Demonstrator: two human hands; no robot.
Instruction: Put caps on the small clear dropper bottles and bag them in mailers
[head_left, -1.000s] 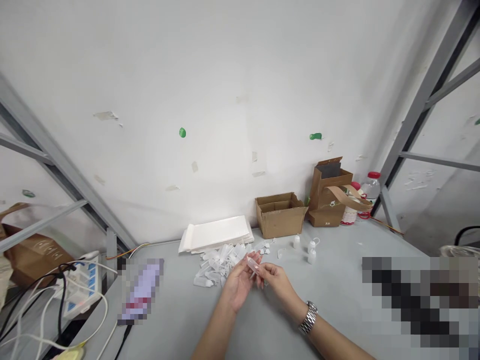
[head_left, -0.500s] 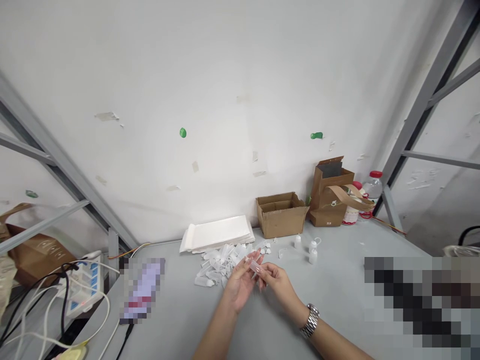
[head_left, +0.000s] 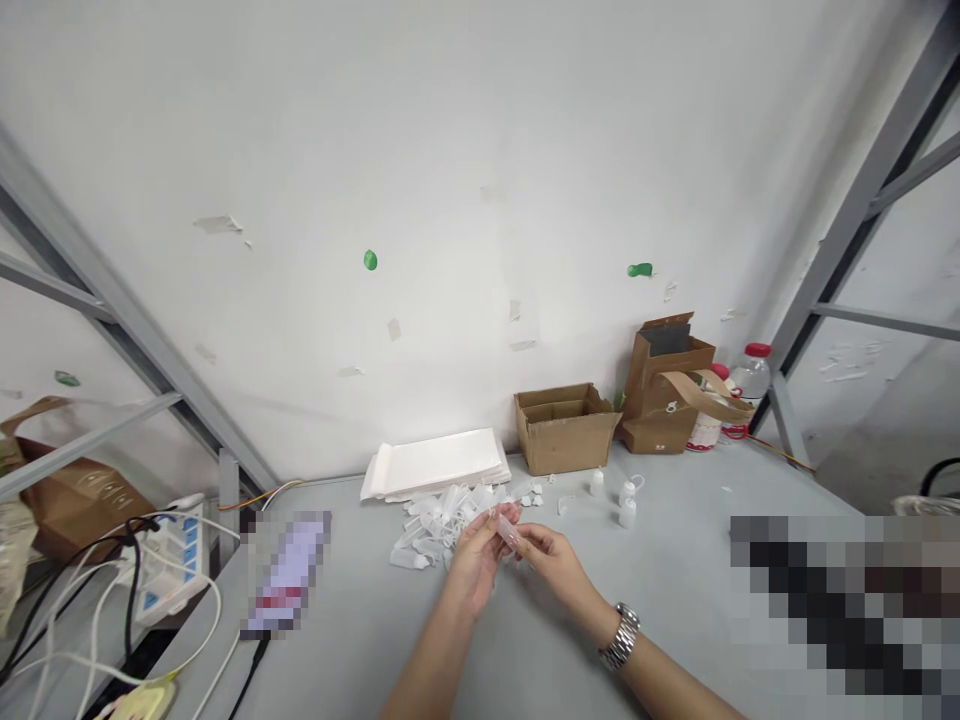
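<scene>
My left hand (head_left: 472, 568) and my right hand (head_left: 553, 562) meet above the grey table (head_left: 675, 590), both pinching one small clear plastic tube (head_left: 509, 531) between their fingertips. The tube lies tilted between the two hands. A metal watch (head_left: 619, 636) sits on my right wrist. Just beyond the hands lies a pile of clear plastic tubes and small white caps (head_left: 442, 520). Three small white bottles (head_left: 621, 500) stand a little to the right of the pile.
A stack of white sheets (head_left: 435, 463) lies against the wall. An open cardboard box (head_left: 564, 428) and a brown paper bag (head_left: 667, 385) stand behind it, with a red-capped jar (head_left: 750, 375). A power strip with cables (head_left: 169, 570) lies at the left. Grey metal rack struts flank both sides.
The hands stay together on the tube with small finger shifts. The camera has tilted slightly, so the scene sits a little differently in the frame.
</scene>
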